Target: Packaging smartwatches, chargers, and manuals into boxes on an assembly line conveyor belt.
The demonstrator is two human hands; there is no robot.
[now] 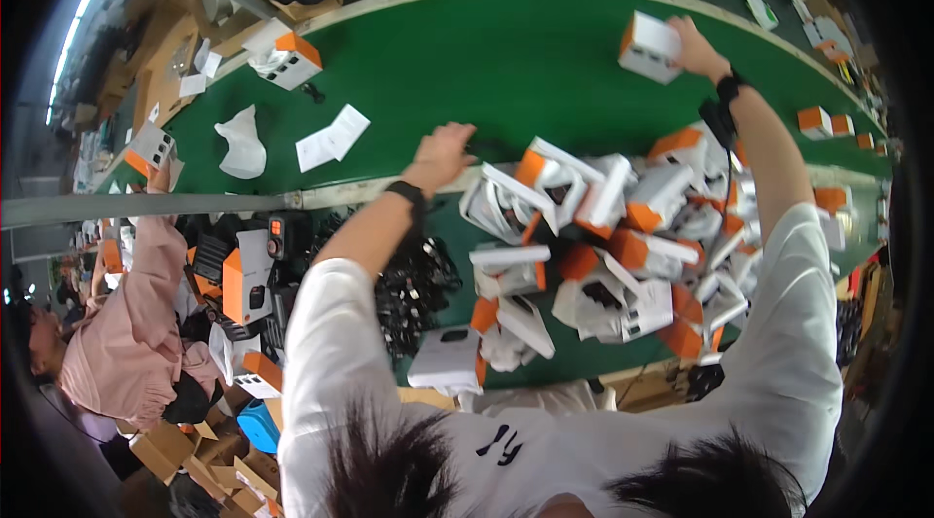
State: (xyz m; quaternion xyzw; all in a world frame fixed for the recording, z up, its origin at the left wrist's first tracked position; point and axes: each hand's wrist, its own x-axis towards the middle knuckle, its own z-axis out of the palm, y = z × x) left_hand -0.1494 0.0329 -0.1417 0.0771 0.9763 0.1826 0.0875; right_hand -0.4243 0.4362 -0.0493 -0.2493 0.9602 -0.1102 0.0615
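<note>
At the far right of the green belt, my right hand (696, 46) grips a small white-and-orange box (650, 48) by its right side. My left hand (443, 158) is over the near edge of the belt, its fingers curled together. A dark, blurred thing (494, 145) lies at those fingertips, too indistinct to name. Just to the right of and below my left hand, a heap of opened white-and-orange boxes (584, 187) spreads over the nearer green table, with clear plastic wrapping among them. Beneath my left forearm is a pile of black cables (418, 289).
Left on the belt (467, 61) are folded paper sheets (334, 139), a white plastic bag (243, 143) and an opened box (284, 59). A metal rail (146, 211) crosses at left. A co-worker in a pink top (126, 353) reaches over there, holding another box (151, 146).
</note>
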